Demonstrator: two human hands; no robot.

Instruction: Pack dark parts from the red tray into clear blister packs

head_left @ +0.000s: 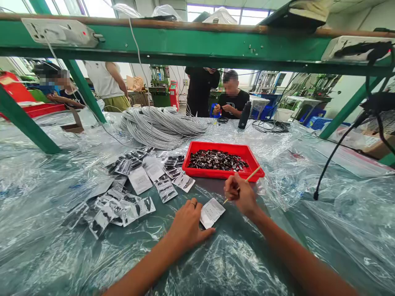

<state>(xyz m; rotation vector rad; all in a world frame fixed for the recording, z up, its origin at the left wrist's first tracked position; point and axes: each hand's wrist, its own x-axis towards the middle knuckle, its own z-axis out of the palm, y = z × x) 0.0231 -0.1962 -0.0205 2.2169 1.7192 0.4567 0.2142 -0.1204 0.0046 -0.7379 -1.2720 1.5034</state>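
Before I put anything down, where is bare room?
Bare plastic sheeting shows this side of the pouch between the left hand and right hand, and, rumpled, between the red tray and the hanging black plug. It's crowded left of the left hand, where silver packets pile toward the gray cable coil.

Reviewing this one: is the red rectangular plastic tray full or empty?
Partly filled: small, shiny dark pieces cover most of the tray's floor, but bare red shows toward its right end.

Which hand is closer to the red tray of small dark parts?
The right hand, by the near side of the red tray. The left hand is farther off, beside the small white packet.
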